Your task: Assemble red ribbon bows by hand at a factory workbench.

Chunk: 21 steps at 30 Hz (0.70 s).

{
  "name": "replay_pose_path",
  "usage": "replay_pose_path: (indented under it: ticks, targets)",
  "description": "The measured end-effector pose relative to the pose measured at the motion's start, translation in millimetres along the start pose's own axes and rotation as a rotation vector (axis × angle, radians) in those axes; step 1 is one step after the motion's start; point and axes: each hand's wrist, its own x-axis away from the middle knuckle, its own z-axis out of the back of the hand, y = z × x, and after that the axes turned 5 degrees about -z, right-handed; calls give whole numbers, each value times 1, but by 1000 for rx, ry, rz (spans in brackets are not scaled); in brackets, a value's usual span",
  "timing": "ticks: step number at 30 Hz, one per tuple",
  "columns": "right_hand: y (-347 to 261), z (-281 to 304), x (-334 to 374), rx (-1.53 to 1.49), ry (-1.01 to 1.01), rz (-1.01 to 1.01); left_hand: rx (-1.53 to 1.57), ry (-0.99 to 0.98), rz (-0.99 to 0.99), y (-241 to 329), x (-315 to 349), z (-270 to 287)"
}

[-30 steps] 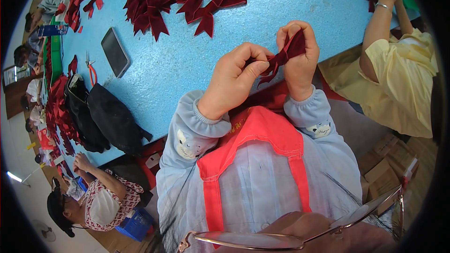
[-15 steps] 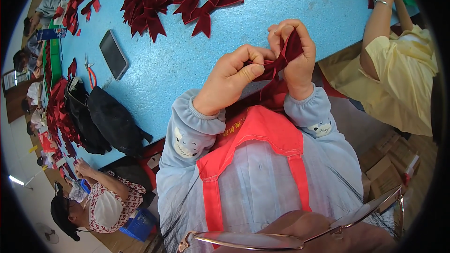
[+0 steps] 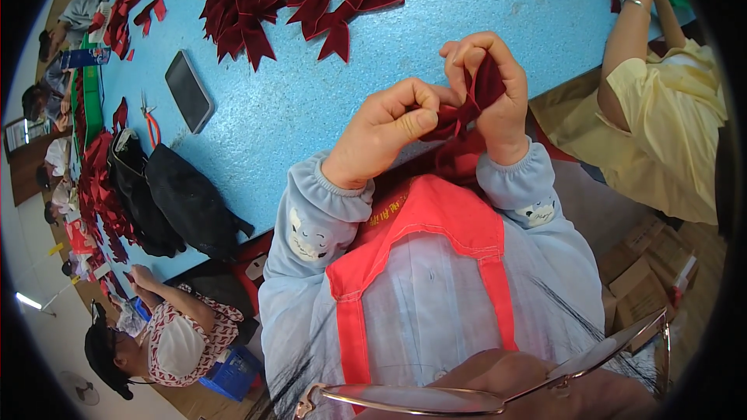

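Note:
Between my two hands, above the near edge of the blue table, is a dark red velvet ribbon bow [image 3: 488,84]. My left hand [image 3: 389,128] is closed, its thumb and forefinger pinching the bow's left side near the knot. My right hand [image 3: 498,105] is closed around the right loop, which stands up between its fingers. Parts of the bow are covered by my fingers. Farther off on the table lie a heap of finished-looking velvet bows [image 3: 243,12] and a few looser bows [image 3: 342,4] beside it.
On the blue table [image 3: 311,101] lie a phone [image 3: 188,92], orange-handled pliers [image 3: 152,126] and a black bag [image 3: 191,202]. Red ribbon pieces [image 3: 97,179] pile up at the left. Co-workers sit at left; a person in yellow [image 3: 661,124] is close at right. Cardboard boxes [image 3: 642,288] stand lower right.
My left hand has shifted slightly, and less of the bow's left side and hanging tail shows now. My right wrist has moved a little to the right. Both hands keep hold of the bow.

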Motion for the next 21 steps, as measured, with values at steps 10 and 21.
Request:
replay_pose_path:
  ticks: [10,21]
  targets:
    - [-37,36,-21,321,-395,-66,-223,180,137,13,-4,16]
    - [-36,20,-24,712,-716,-253,-407,96,160,25,-1,11]
